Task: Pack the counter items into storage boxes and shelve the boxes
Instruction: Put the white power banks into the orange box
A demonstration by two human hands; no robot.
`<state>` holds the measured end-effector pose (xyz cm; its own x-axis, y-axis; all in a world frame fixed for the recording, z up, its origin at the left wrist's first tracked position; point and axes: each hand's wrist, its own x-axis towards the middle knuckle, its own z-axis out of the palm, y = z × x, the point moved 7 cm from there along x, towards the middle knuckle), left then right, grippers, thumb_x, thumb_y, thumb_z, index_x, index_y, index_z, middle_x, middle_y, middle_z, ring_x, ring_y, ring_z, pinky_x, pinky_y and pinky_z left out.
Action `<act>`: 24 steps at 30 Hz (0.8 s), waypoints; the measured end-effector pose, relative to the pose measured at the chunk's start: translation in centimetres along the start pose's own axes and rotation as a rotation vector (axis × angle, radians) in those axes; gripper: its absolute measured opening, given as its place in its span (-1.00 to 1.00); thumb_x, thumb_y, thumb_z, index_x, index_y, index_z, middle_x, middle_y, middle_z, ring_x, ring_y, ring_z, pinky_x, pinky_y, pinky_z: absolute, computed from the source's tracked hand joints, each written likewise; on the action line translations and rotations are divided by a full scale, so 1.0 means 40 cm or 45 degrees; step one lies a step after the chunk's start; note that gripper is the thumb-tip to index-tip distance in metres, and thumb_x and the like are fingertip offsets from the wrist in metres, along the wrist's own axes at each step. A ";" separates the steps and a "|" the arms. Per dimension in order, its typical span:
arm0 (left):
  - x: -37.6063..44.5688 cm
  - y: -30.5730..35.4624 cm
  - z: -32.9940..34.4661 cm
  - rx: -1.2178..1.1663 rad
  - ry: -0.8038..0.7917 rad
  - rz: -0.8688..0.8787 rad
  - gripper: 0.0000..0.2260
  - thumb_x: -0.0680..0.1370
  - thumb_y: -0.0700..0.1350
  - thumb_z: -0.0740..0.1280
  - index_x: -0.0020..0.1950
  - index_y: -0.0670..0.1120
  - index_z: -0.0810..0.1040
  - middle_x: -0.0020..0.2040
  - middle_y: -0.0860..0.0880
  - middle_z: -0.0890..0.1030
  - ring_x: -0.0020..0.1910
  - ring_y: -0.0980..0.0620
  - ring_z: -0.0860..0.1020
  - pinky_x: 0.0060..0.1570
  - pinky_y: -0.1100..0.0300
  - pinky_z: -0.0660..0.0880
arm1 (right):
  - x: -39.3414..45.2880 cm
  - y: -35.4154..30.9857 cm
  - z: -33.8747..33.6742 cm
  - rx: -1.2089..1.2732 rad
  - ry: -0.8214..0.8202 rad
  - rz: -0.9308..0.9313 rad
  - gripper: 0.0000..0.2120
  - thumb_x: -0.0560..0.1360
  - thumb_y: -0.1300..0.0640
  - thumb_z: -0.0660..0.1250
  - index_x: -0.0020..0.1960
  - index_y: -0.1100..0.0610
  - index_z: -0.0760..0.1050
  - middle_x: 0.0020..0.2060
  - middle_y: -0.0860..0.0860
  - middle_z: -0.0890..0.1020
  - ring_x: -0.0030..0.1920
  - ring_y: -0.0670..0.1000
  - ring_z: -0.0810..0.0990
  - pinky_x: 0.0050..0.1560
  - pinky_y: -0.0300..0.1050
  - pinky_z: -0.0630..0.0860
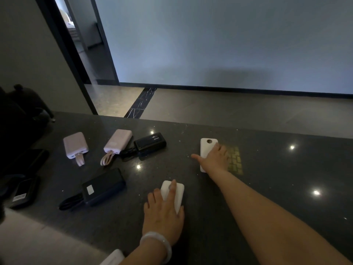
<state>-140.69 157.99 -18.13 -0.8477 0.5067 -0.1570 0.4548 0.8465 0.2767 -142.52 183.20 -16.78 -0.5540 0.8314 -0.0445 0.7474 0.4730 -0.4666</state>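
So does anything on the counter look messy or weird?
Nothing looks broken or spilled. The power banks lie scattered at different angles, and the pink power bank and the big dark power bank have cables trailing loose on the counter.

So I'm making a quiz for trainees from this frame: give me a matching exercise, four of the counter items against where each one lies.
Items:
1. white pack with round hole
2. plain white pack
3. small black pack
4. big dark pack

Places:
A. under the left hand
B. nearest the counter's front edge on the left, cable attached
C. under the right hand
D. just right of a pink pack, near the far edge

Pairs: 1-C, 2-A, 3-D, 4-B
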 end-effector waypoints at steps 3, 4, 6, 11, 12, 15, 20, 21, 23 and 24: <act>0.000 -0.001 0.005 -0.015 0.007 0.003 -0.26 0.52 0.28 0.14 0.47 0.28 -0.34 0.45 -0.10 0.09 0.41 -0.14 0.16 0.39 -0.11 0.23 | 0.012 0.027 0.011 -0.017 0.044 0.161 0.02 0.21 -0.41 0.42 0.40 0.22 0.21 0.29 0.19 0.34 0.28 0.21 0.35 0.26 0.08 0.32; 0.000 -0.001 0.005 -0.013 0.016 0.009 -0.27 0.53 0.28 0.14 0.47 0.28 -0.35 0.44 -0.10 0.09 0.40 -0.14 0.16 0.38 -0.10 0.23 | 0.014 0.032 0.012 -0.016 0.053 0.170 -0.02 0.23 -0.38 0.43 0.38 0.23 0.24 0.28 0.20 0.35 0.26 0.20 0.35 0.25 0.06 0.32; -0.001 -0.001 0.004 -0.012 0.031 0.024 -0.27 0.53 0.28 0.13 0.46 0.27 -0.35 0.43 -0.09 0.10 0.39 -0.13 0.17 0.38 -0.09 0.24 | 0.011 0.037 0.011 -0.036 0.037 0.149 -0.09 0.25 -0.33 0.44 0.36 0.22 0.26 0.26 0.20 0.36 0.25 0.20 0.36 0.23 0.04 0.33; -0.007 0.000 -0.001 0.011 0.048 0.036 -0.27 0.53 0.28 0.12 0.48 0.25 -0.33 0.41 -0.11 0.12 0.36 -0.13 0.20 0.36 -0.08 0.26 | -0.064 0.062 -0.005 -0.097 -0.017 0.045 -0.15 0.28 -0.29 0.42 0.38 0.16 0.26 0.28 0.18 0.32 0.26 0.18 0.33 0.25 0.04 0.32; -0.008 0.001 -0.003 0.018 0.058 0.037 -0.28 0.53 0.28 0.12 0.48 0.24 -0.33 0.40 -0.12 0.13 0.35 -0.12 0.21 0.35 -0.07 0.27 | -0.095 0.073 -0.011 -0.099 -0.014 0.028 -0.16 0.28 -0.29 0.41 0.37 0.15 0.26 0.26 0.17 0.33 0.25 0.17 0.34 0.24 0.04 0.33; -0.008 0.004 -0.010 0.024 0.098 0.038 -0.29 0.54 0.27 0.11 0.49 0.22 -0.31 0.38 -0.14 0.16 0.33 -0.13 0.23 0.32 -0.06 0.27 | -0.201 0.115 -0.036 -0.114 0.011 -0.030 -0.21 0.27 -0.30 0.39 0.34 0.11 0.28 0.21 0.12 0.35 0.19 0.13 0.34 0.19 -0.01 0.33; -0.022 0.012 -0.019 -0.003 0.093 0.048 -0.29 0.53 0.25 0.16 0.51 0.21 -0.24 0.42 -0.16 0.13 0.38 -0.16 0.21 0.33 -0.08 0.26 | -0.425 0.211 -0.076 -0.137 -0.091 -0.023 -0.20 0.27 -0.28 0.39 0.38 0.02 0.18 0.21 0.04 0.28 0.20 0.05 0.30 0.20 -0.05 0.32; -0.023 0.013 -0.022 -0.008 0.092 0.050 -0.29 0.53 0.25 0.16 0.52 0.20 -0.23 0.42 -0.17 0.14 0.38 -0.16 0.21 0.33 -0.09 0.26 | -0.469 0.231 -0.082 -0.131 -0.113 0.002 -0.19 0.27 -0.27 0.39 0.39 0.01 0.17 0.22 0.03 0.27 0.21 0.05 0.29 0.21 -0.05 0.31; -0.026 0.017 -0.028 0.009 0.077 0.060 -0.27 0.53 0.26 0.18 0.53 0.18 -0.21 0.42 -0.18 0.15 0.38 -0.16 0.22 0.34 -0.09 0.27 | -0.553 0.269 -0.092 -0.127 -0.152 0.070 -0.18 0.27 -0.25 0.39 0.40 -0.01 0.15 0.24 0.02 0.25 0.23 0.04 0.27 0.24 -0.05 0.30; -0.028 0.018 -0.031 0.020 0.065 0.062 -0.27 0.53 0.26 0.18 0.54 0.17 -0.20 0.42 -0.19 0.15 0.38 -0.17 0.21 0.34 -0.10 0.27 | -0.591 0.285 -0.098 -0.126 -0.161 0.101 -0.18 0.27 -0.25 0.39 0.40 -0.02 0.14 0.24 0.01 0.25 0.24 0.04 0.26 0.25 -0.05 0.29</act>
<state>-139.76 157.84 -16.60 -0.8371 0.5386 -0.0952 0.4996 0.8238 0.2679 -119.48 170.07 -17.58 -0.5292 0.8266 -0.1915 0.8194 0.4393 -0.3683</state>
